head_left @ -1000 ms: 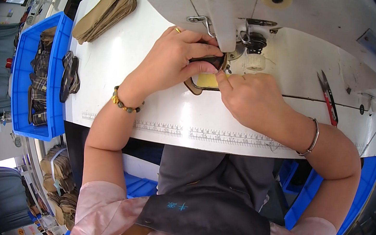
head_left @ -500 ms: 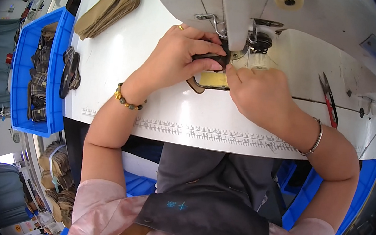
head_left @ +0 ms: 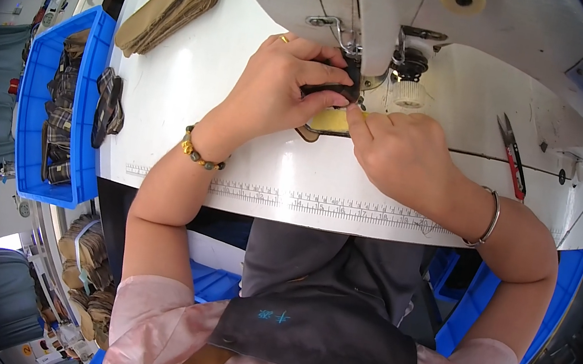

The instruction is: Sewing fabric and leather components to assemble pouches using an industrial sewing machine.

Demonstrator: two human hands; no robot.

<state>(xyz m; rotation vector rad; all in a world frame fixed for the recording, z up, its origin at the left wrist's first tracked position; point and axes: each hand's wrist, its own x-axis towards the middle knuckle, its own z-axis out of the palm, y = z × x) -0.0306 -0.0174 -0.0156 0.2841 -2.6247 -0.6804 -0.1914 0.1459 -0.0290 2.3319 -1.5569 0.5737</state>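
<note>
Under the presser foot of the white sewing machine (head_left: 379,22) lies a small dark fabric piece (head_left: 351,91), partly covered by my fingers. My left hand (head_left: 280,82) grips it from the left, thumb below and fingers curled above. At its lower right edge, my right hand (head_left: 398,149) has its fingers curled and its fingertips pinched against the piece. Just below is a yellow strip (head_left: 329,121) on the machine bed. A tan-edged flap (head_left: 306,134) shows beneath my left thumb.
A stack of tan insoles (head_left: 166,13) lies at the back left. Dark plaid pieces (head_left: 108,108) rest beside a blue bin (head_left: 94,115) holding more. Red-handled thread snips (head_left: 512,158) lie on the right. A ruler strip (head_left: 289,199) runs along the front edge of the white table (head_left: 191,99).
The dark piece has shifted slightly at the needle, with both hands staying on it. My right hand has moved slightly downward relative to the machine. The whole view has shifted a little.
</note>
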